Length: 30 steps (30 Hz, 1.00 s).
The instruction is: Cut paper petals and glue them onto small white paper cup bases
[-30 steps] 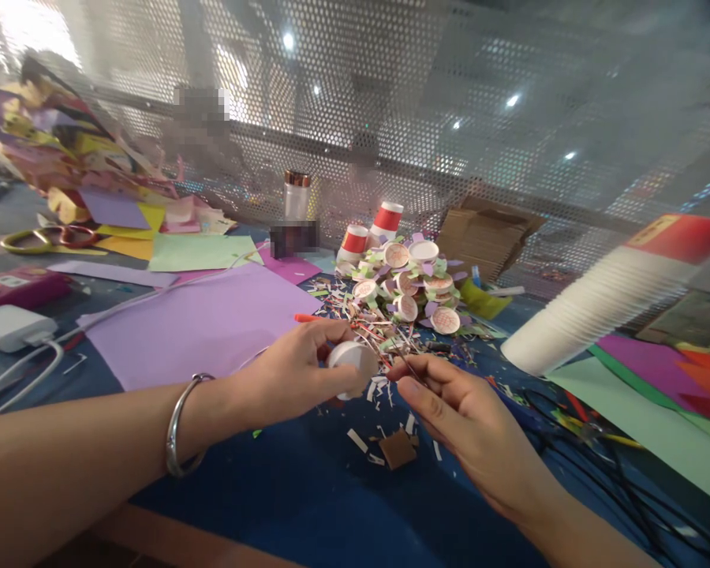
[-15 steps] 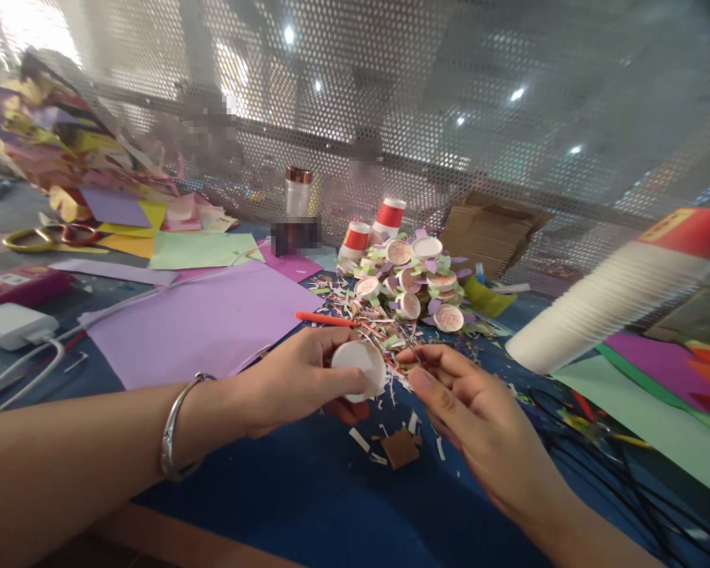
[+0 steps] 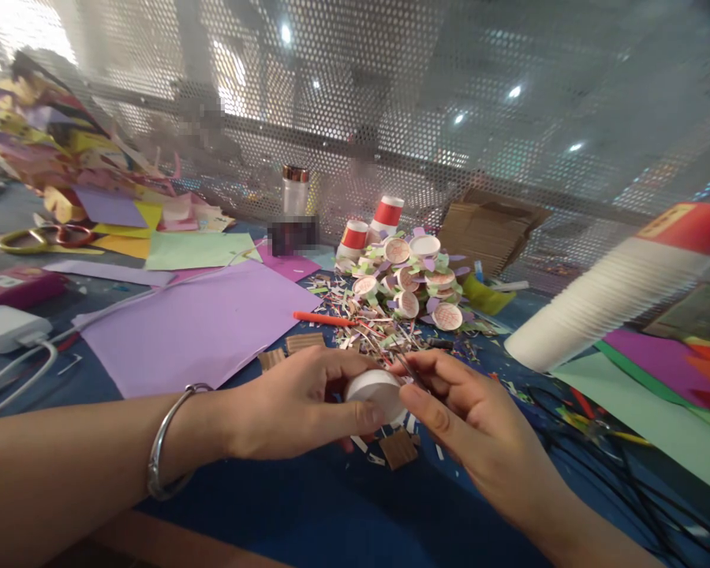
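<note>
My left hand grips a small white paper cup bottom, thumb pressed across its lower face and fingers behind. On the other side, my right hand pinches a thin, dark metal tool whose kind I cannot make out; its fingertips are at the cup bottom's right edge. Paper clippings lie scattered behind the hands. Beyond them is a heap of cut cup bottoms with green and purple paper tabs. A piece of brown corrugated cardboard lies just below my hands.
A tall stack of paper cups leans at the right, near black cables. Purple paper spreads on the left, with an orange pen by its edge. Scissors lie farther left. A perforated metal panel stands behind.
My left hand has moved right and slightly down, tilting the cup bottom and bringing it to my right fingertips. Corrugated cardboard pieces behind my left hand now show.
</note>
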Motion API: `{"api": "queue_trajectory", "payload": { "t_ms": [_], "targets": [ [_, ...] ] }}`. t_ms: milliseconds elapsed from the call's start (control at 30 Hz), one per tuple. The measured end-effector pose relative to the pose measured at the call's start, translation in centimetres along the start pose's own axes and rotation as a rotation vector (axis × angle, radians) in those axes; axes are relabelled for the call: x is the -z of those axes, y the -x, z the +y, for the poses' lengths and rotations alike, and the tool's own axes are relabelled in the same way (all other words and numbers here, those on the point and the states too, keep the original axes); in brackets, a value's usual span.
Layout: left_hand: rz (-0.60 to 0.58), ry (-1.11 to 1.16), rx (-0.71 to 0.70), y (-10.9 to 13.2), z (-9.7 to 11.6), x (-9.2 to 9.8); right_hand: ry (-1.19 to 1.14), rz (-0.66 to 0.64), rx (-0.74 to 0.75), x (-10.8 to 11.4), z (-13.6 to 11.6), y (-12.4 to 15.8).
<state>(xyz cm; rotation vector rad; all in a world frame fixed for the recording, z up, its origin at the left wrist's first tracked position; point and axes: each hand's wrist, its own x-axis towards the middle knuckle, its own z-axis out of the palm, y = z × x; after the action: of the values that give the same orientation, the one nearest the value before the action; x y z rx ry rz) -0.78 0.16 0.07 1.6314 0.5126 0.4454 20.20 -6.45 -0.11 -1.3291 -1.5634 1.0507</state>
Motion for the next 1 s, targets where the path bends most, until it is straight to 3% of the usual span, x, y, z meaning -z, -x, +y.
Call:
{"api": "queue_trajectory", "payload": {
  "t_ms": [200,500,767,1000],
  "targets": [
    [-0.126,0.473,0.015,0.0,0.2,0.2,-0.024,0.007,0.054,0.4,-0.8,0.5],
    [-0.284,0.330,0.013,-0.2,0.5,1.4,-0.034,0.009,0.090,0.6,-0.6,0.4],
    [-0.133,0.329,-0.070,-0.2,-0.4,1.1,-0.087,0.159,0.070,0.5,-0.6,0.6],
    [-0.039,0.228,-0.164,-0.7,-0.9,1.5,-0.067,0.084,0.071,0.6,-0.3,0.3]
  ]
}}
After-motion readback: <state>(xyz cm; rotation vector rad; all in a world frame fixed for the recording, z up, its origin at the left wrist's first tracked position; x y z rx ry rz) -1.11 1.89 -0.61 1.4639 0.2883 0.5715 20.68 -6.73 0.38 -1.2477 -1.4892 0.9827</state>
